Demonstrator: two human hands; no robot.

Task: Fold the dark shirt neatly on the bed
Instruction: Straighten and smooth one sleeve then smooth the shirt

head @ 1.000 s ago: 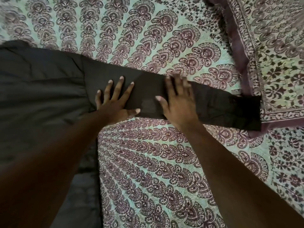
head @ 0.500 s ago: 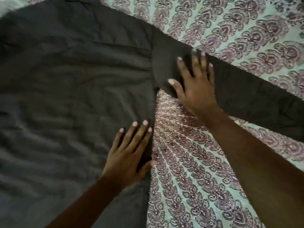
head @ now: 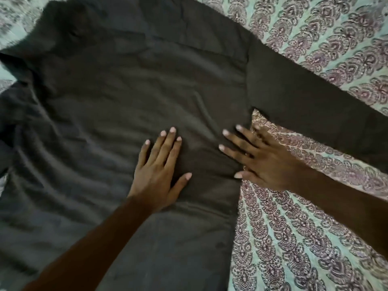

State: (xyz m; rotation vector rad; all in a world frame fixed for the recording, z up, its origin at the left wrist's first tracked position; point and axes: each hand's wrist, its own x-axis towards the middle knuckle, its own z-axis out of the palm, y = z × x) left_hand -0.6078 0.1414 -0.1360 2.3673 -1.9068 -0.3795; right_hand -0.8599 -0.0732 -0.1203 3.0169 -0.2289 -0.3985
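The dark shirt (head: 126,97) lies spread flat over the bed, its body filling the left and middle of the view. One long sleeve (head: 315,106) runs out to the right edge. My left hand (head: 157,171) lies flat on the shirt's body with straight fingers. To its right, my right hand (head: 258,160) rests flat with spread fingers at the shirt's right side seam, just under the armpit, half on the fabric and half on the bedsheet. Wrinkles run across the shirt's left part.
The bed is covered by a mint-green sheet with a maroon paisley print (head: 304,238), showing at the right, the top right and the far left corners. The shirt's lower part runs out of view at the bottom.
Both hands have left the sleeve and moved left onto the shirt's body. The view has swung left, so the shirt's body now fills the frame.
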